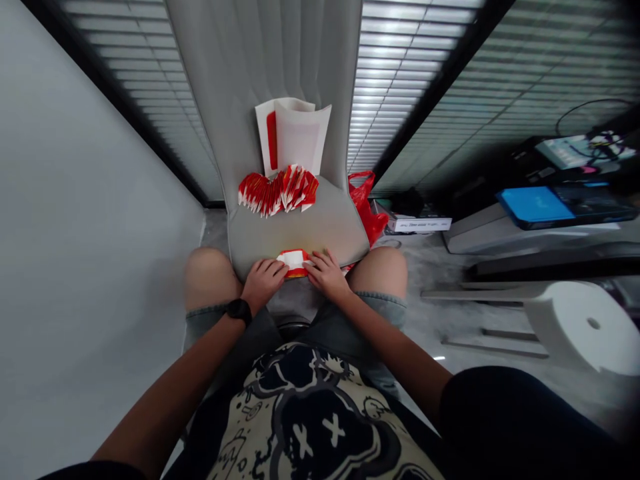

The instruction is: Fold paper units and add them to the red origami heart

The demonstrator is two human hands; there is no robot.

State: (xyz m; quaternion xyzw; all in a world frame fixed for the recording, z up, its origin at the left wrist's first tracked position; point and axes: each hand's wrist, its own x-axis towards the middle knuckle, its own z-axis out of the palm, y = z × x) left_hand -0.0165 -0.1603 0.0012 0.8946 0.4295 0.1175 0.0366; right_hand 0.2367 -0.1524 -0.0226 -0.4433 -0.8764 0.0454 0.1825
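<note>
A small piece of red paper (294, 257) with a white rectangular panel and slanted corners lies in the centre of the frame, across the front edge of a grey chair (337, 217). The person's left hand (264, 285) touches its left end, the fingers close together and curved over the edge. The right hand (327, 275) touches its right end, its fingers bent and slightly apart. Whether either thumb pinches the paper from below cannot be told.

Above the hands, on the smooth, leather-like seat, a curved row of folded papers (275, 193) stands packed together, red with pointed white tips, like a ruffled fan. Behind it a stiff, bowed white sheet (297, 137) with a red strip leans against the backrest, which has soft vertical creases.

Right of the seat hangs a crinkled, glossy red plastic bag (369, 207), near a flat white box (420, 225). At the lower right is a pale stool (585, 327) with a rounded top and an oval hole. Thin horizontal blinds (395, 80) fill the upper part of the frame on both sides of the chair. A dark round watch (239, 311) sits on the left wrist.
</note>
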